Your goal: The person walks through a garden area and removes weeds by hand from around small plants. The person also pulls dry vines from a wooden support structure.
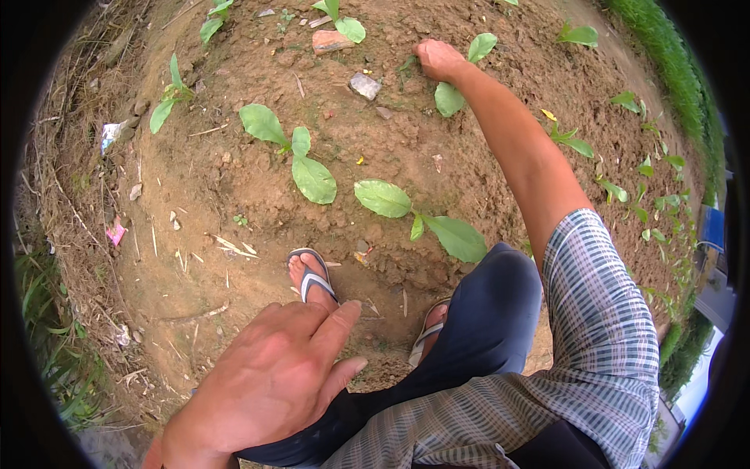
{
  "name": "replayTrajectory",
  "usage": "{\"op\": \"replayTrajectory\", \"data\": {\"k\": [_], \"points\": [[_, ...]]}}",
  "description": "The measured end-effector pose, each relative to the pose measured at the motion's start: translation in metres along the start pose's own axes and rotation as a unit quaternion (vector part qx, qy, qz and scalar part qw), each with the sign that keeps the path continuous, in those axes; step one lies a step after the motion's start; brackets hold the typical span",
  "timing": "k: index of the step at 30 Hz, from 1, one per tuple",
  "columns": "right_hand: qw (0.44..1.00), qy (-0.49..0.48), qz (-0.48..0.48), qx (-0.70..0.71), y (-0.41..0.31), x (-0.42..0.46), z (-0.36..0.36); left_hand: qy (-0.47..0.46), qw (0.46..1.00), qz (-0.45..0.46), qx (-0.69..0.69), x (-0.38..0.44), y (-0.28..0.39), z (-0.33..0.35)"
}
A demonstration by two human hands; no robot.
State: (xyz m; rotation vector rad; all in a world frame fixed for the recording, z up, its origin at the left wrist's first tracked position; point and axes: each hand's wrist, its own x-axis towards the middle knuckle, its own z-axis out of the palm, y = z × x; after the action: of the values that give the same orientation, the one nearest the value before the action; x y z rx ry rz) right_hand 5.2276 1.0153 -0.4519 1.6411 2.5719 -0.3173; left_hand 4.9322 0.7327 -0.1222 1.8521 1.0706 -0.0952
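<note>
My right hand (440, 60) reaches out to the soil, fingers curled down beside a small green weed (406, 63). Its fingertips are hidden, so whether they grip the weed cannot be told. Close by that hand and wrist grows a broad-leaved seedling (449, 99), partly covered by the forearm. My left hand (275, 369) hangs back-up near my legs, with thumb and index finger apart and no object visible in it. Its palm is out of sight. Between my hands stand two larger seedlings, one on the left (313, 179) and one nearer my knee (384, 198).
A grey stone (365, 86) and a brick piece (331, 41) lie on the soil. More seedlings (615, 190) line the right side. My sandalled foot (310, 275) stands on bare earth. Dry stalks and a pink wrapper (116, 232) lie leftward.
</note>
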Motion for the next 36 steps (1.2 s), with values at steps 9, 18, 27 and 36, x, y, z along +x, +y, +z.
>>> {"op": "replayTrajectory", "data": {"k": [9, 18, 27, 36], "points": [[0.972, 0.122, 0.136, 0.149, 0.004, 0.005, -0.006, -0.003, 1.000, -0.003, -0.002, 0.001, -0.002, 0.001], [0.855, 0.016, 0.171, 0.490, -0.038, 0.002, -0.069, -0.035, 0.999, 0.014, 0.018, 0.008, -0.009, -0.005], [0.699, -0.107, 0.112, 0.698, -0.106, -0.016, -0.041, -0.041, 0.998, 0.037, 0.031, 0.012, -0.005, -0.010], [0.568, -0.160, 0.209, 0.780, -0.144, -0.035, -0.027, -0.094, 0.995, 0.040, 0.013, 0.034, -0.016, -0.006]]}}
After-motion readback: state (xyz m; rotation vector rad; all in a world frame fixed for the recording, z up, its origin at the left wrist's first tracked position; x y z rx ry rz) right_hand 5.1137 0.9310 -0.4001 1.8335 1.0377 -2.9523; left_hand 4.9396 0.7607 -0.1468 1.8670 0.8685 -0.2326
